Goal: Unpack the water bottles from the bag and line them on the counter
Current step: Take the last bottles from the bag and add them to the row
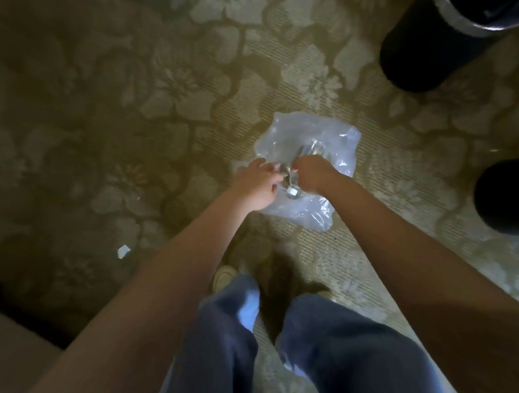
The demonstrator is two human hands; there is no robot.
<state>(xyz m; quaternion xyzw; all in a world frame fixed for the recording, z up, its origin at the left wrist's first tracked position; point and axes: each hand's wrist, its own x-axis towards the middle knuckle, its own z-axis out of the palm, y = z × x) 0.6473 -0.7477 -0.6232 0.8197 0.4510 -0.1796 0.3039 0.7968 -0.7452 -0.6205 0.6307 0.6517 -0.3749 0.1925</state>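
A translucent white plastic bag (330, 140) lies on the patterned carpet in the middle of the head view. Clear water bottles (310, 148) show dimly through it, and one bottle's cap end (292, 192) pokes out between my hands. My left hand (257, 185) reaches to the bag's left edge, fingers curled at the plastic by the opening. My right hand (312, 173) is closed around the bag's plastic near the bottles. How many bottles are inside is hard to tell.
A black cylindrical bin (434, 46) stands at the top right, and another dark object (508, 194) sits at the right edge. A scrap of white paper (123, 251) lies on the carpet. My legs and shoes fill the bottom centre. A pale furniture corner (3, 348) is at bottom left.
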